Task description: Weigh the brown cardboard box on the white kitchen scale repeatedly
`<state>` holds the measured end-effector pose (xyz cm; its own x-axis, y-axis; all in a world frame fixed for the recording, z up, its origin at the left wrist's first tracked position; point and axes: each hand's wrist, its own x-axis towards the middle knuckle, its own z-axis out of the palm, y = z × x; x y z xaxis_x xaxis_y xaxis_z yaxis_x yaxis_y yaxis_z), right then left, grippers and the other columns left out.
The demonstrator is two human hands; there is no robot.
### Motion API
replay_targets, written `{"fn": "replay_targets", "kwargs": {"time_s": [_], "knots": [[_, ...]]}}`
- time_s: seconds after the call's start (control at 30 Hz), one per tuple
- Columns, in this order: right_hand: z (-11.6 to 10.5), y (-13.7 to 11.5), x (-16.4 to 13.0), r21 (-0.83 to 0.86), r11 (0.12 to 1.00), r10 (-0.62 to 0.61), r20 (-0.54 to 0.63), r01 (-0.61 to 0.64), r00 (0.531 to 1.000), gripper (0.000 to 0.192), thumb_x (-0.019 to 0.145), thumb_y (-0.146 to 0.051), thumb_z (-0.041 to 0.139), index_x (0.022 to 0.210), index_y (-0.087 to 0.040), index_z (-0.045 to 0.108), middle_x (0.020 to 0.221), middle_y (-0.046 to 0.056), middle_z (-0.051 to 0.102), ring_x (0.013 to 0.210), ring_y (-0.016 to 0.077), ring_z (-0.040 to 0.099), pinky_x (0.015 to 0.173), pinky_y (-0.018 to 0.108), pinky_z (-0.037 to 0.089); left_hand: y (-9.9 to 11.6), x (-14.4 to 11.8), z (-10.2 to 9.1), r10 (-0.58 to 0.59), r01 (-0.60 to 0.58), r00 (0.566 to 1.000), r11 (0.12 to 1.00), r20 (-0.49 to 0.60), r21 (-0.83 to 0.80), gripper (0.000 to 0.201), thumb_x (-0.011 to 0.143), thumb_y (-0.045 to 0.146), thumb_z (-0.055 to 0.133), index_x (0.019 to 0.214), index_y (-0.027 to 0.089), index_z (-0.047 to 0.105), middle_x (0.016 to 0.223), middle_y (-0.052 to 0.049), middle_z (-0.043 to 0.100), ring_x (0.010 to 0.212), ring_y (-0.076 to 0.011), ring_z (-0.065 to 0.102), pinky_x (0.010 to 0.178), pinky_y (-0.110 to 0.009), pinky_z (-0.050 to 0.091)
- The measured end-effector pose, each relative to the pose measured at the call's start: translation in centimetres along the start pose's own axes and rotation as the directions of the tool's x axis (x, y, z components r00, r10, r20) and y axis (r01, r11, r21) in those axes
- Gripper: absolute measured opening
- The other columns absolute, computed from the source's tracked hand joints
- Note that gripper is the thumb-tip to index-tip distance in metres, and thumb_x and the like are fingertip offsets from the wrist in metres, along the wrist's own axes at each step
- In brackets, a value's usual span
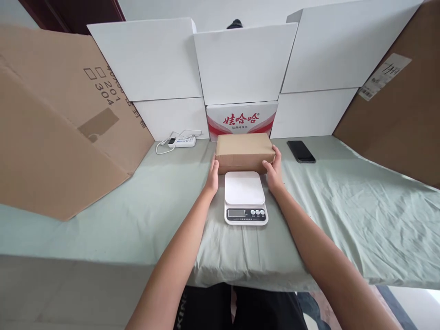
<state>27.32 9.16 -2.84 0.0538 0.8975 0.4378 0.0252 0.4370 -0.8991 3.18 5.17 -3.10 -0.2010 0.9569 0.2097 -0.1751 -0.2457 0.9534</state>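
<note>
I noted both hands bracketing the brown box [244,151]: left hand [212,178] at its left end, right hand [273,172] at its right, each grip closed on it. Long axis ran hand to hand; the scale [245,197] sat just nearer, between the wrists.

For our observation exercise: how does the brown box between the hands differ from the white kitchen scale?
The brown box is plain cardboard; the kitchen scale is white with a display and buttons. The box is taller, the scale flatter. Both hands touch the box, not the scale. Both rest on the green cloth.
</note>
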Motion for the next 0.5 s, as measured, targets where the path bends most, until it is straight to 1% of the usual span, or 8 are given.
{"fn": "replay_targets", "kwargs": {"time_s": [0.07,0.1,0.17,0.23,0.3,0.37,0.4,0.5], "knots": [[-0.3,0.4,0.3,0.001,1.0,0.005,-0.024,-0.005,1.0,0.091,0.088,-0.054,0.066,0.171,-0.036,0.034,0.178,0.007,0.046,0.168,0.0329,0.043,0.145,0.061,0.028,0.0,0.3,-0.4,0.0,0.0,1.0,1.0,-0.01,0.018,0.082,0.106,0.082,0.046,0.171,0.032,0.054,0.191,-0.004,0.04,0.18,-0.0264,0.031,0.148,-0.046,0.026],[-0.7,0.6,0.5,0.004,1.0,0.01,-0.056,-0.01,0.998,0.09,0.088,-0.054,0.064,0.172,-0.037,0.033,0.179,0.007,0.045,0.169,0.0327,0.042,0.144,0.062,0.03,0.1,0.5,-0.9,0.003,-0.001,0.999,1.0,-0.037,0.031,0.082,0.107,0.081,0.045,0.173,0.032,0.051,0.192,-0.003,0.035,0.181,-0.0248,0.027,0.148,-0.045,0.024],[-1.9,0.9,0.9,0.009,0.999,0.037,-0.165,-0.036,0.986,0.091,0.088,-0.054,0.062,0.174,-0.042,0.031,0.182,0.006,0.041,0.17,0.033,0.042,0.141,0.067,0.033,0.6,0.9,-2.1,0.011,-0.004,0.99,0.999,-0.137,0.053,0.084,0.108,0.081,0.039,0.177,0.033,0.043,0.195,-0.001,0.026,0.183,-0.0209,0.018,0.149,-0.042,0.018],[-3.5,1.4,1.3,0.026,0.996,0.094,-0.287,-0.09,0.953,0.094,0.087,-0.055,0.06,0.175,-0.045,0.029,0.181,0.006,0.042,0.167,0.0335,0.046,0.137,0.069,0.036,1.5,1.2,-3.5,0.021,-0.009,0.971,0.999,-0.239,0.054,0.085,0.11,0.08,0.03,0.181,0.034,0.035,0.197,0.0,0.019,0.183,-0.0186,0.013,0.148,-0.039,0.015],[-4.9,1.9,1.6,0.078,0.985,0.17,-0.367,-0.152,0.915,0.097,0.086,-0.057,0.059,0.177,-0.046,0.027,0.174,0.009,0.049,0.159,0.0329,0.057,0.133,0.068,0.041,2.2,1.4,-4.8,0.01,-0.001,0.952,1.0,-0.306,0.031,0.087,0.11,0.08,0.022,0.183,0.033,0.032,0.197,-0.001,0.017,0.183,-0.0192,0.013,0.148,-0.039,0.017],[-5.8,2.4,1.8,0.134,0.973,0.228,-0.404,-0.189,0.886,0.099,0.085,-0.058,0.058,0.178,-0.046,0.026,0.167,0.01,0.054,0.148,0.0309,0.067,0.13,0.064,0.047,2.6,1.4,-5.7,-0.008,0.012,0.942,1.0,-0.336,0.011,0.09,0.108,0.082,0.018,0.183,0.033,0.032,0.197,-0.002,0.018,0.183,-0.021,0.014,0.148,-0.041,0.02],[-5.9,2.6,1.9,0.146,0.97,0.237,-0.409,-0.193,0.881,0.099,0.085,-0.058,0.059,0.178,-0.046,0.026,0.165,0.009,0.056,0.143,0.0298,0.069,0.127,0.062,0.049,2.7,1.4,-6.0,-0.011,0.015,0.941,1.0,-0.338,0.008,0.092,0.107,0.084,0.017,0.183,0.034,0.033,0.197,-0.002,0.019,0.183,-0.0218,0.014,0.147,-0.042,0.022],[-5.8,3.0,1.7,0.118,0.978,0.206,-0.387,-0.173,0.899,0.096,0.085,-0.058,0.06,0.177,-0.048,0.032,0.158,0.008,0.06,0.141,0.0279,0.069,0.123,0.059,0.053,2.5,1.4,-6.1,-0.012,0.017,0.944,1.0,-0.329,0.012,0.095,0.105,0.089,0.016,0.181,0.037,0.036,0.196,-0.001,0.022,0.182,-0.0233,0.016,0.147,-0.043,0.025]]}}
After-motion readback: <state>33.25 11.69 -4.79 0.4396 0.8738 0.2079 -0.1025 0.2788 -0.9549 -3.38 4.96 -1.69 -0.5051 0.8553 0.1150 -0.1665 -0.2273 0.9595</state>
